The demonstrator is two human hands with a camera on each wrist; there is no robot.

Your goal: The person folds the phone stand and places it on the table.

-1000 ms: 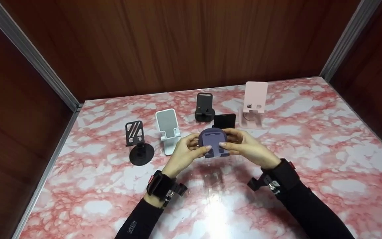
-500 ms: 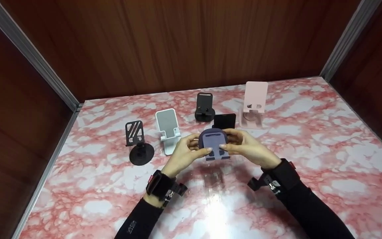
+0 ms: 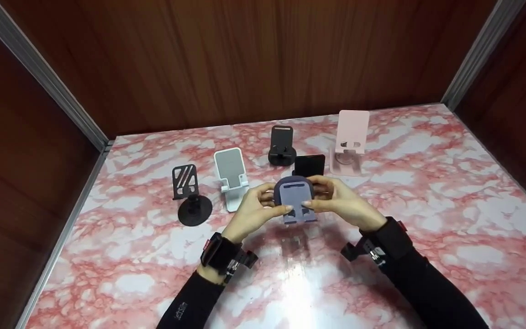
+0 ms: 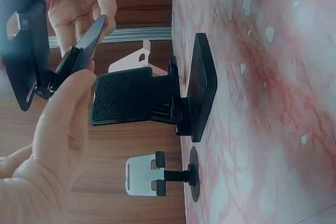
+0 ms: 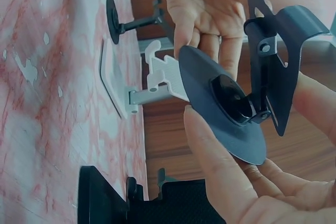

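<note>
Both hands hold a dark purple-blue folding phone stand (image 3: 296, 195) above the middle of the table. My left hand (image 3: 256, 211) grips its left side, the thumb on the front of the slotted plate near its lower part. On the right side my right hand (image 3: 343, 204) holds it likewise, thumb on the plate and fingers behind. In the right wrist view the round base (image 5: 202, 85) lies between the hands, and a hinged arm (image 5: 260, 85) joins it to the plate with two bent lips. The plate stands apart from the base at an angle.
Behind the hands, a black phone stand (image 3: 309, 165) is partly hidden. Another black stand (image 3: 282, 141) is farther back, a pink stand (image 3: 352, 130) to the right. At left are a white-and-grey stand (image 3: 231, 169) and a black slotted stand (image 3: 194, 210). Wood-look panels enclose the marbled table (image 3: 427, 219).
The plate of the held stand has swung so its lower lips sit lower and more of its face shows. Both thumbs have shifted slightly down with it. The other stands have stayed put.
</note>
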